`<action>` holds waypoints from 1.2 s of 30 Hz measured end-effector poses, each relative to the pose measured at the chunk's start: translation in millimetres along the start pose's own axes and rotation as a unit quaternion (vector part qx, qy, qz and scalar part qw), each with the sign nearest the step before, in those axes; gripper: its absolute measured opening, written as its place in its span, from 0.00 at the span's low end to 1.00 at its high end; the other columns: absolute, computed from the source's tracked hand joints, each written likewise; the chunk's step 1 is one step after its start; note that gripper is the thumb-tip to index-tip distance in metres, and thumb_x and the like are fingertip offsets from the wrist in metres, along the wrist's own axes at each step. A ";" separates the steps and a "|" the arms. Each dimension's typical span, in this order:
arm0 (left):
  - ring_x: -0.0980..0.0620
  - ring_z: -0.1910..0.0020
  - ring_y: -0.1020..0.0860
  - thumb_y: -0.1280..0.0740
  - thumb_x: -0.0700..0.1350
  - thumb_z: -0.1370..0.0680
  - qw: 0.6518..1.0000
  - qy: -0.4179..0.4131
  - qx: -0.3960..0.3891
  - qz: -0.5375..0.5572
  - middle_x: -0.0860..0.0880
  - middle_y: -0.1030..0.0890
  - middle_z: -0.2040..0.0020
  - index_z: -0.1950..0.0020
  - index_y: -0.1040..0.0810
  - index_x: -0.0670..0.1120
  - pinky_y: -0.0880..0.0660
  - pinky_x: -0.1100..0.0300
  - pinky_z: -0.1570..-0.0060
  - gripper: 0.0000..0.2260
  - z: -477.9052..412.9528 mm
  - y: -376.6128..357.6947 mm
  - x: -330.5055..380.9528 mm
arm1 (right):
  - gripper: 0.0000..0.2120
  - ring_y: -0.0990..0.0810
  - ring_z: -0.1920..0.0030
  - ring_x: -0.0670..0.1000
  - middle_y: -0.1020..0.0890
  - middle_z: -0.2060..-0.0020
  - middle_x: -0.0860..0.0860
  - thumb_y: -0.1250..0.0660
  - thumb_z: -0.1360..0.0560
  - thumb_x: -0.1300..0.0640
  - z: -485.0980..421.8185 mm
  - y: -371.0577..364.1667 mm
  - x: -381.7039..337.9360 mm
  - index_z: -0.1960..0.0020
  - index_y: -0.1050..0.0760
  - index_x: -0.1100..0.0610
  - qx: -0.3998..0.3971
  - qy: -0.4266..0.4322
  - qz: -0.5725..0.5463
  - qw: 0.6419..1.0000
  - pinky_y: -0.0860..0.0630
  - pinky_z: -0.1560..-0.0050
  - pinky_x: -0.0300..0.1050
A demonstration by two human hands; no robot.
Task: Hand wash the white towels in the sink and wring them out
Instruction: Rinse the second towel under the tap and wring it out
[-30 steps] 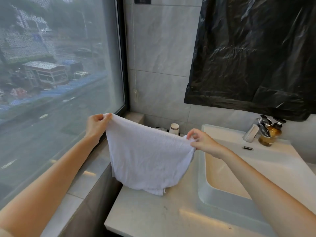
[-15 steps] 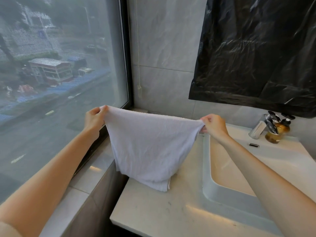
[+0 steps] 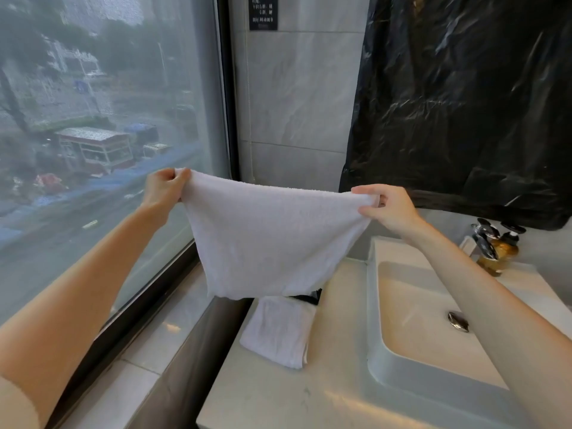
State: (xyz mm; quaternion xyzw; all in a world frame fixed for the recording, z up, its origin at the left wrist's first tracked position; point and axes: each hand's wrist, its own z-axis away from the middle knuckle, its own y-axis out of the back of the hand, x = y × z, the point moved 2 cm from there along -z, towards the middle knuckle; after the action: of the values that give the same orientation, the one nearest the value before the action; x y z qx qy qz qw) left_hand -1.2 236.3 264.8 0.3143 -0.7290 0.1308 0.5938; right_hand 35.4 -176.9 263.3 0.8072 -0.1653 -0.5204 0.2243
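Left hand [image 3: 164, 186] and right hand [image 3: 383, 205] each pinch a top corner of the white towel [image 3: 272, 239], spread in the air left of the seemingly dry sink [image 3: 414, 311]; next, lower it into the basin

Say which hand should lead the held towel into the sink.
Probably right. The right hand pinches the white towel nearest the sink; the left hand holds its far corner by the window.

- A bathroom: white sink [image 3: 373, 305] in a pale counter [image 3: 278, 397], with chrome tap [image 3: 483, 239] and amber soap bottle [image 3: 498, 257].
- Grey tiled wall [image 3: 294, 103] beside a large window [image 3: 108, 119].
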 end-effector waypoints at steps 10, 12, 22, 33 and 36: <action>0.49 0.50 0.21 0.24 0.45 0.27 1.000 0.011 -0.007 -0.024 0.45 0.18 0.52 0.47 0.17 0.44 0.25 0.55 0.43 0.11 21.6 7.9 -22.2 | 0.15 0.20 0.44 0.50 0.18 0.46 0.49 0.29 0.26 0.64 5.1 0.0 23.4 0.41 0.20 0.57 0.089 -0.134 -0.189 0.969 0.25 0.41 0.42; 0.49 0.52 0.21 0.24 0.43 0.28 1.000 0.017 -0.002 -0.021 0.47 0.18 0.56 0.52 0.17 0.45 0.25 0.56 0.44 0.08 25.3 7.4 -23.9 | 0.16 0.20 0.48 0.47 0.18 0.49 0.48 0.26 0.28 0.62 8.9 0.6 27.6 0.42 0.19 0.54 0.117 -0.104 -0.091 0.983 0.26 0.44 0.40; 0.46 0.52 0.23 0.34 0.43 0.20 0.998 0.016 -0.047 -0.047 0.43 0.25 0.54 0.55 0.27 0.41 0.22 0.52 0.47 0.07 24.0 -1.7 -42.1 | 0.09 0.20 0.62 0.53 0.17 0.64 0.55 0.29 0.26 0.52 18.4 -10.6 32.4 0.60 0.16 0.57 0.121 0.002 0.169 0.978 0.22 0.63 0.45; 0.50 0.64 0.22 0.26 0.43 0.26 0.996 0.082 -0.024 -0.026 0.43 0.27 0.55 0.54 0.35 0.45 0.22 0.65 0.74 0.16 30.1 2.9 -34.3 | 0.06 0.23 0.53 0.57 0.25 0.54 0.59 0.37 0.21 0.56 10.8 -20.5 42.6 0.55 0.31 0.58 0.013 -0.213 -0.134 0.968 0.22 0.49 0.56; 0.50 0.66 0.21 0.27 0.41 0.25 0.988 0.140 -0.032 0.050 0.43 0.24 0.54 0.43 0.31 0.43 0.22 0.64 0.75 0.17 36.6 -4.5 -20.3 | 0.06 0.25 0.54 0.56 0.25 0.55 0.58 0.35 0.24 0.55 3.4 -22.0 36.9 0.53 0.29 0.58 0.079 -0.225 -0.142 0.961 0.24 0.52 0.52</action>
State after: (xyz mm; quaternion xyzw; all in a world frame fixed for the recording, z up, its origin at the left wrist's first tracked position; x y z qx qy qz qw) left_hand -25.2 218.4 235.2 0.2363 -0.6573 0.1796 0.6927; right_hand 48.0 -177.4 222.1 0.6995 -0.1358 -0.7004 0.0411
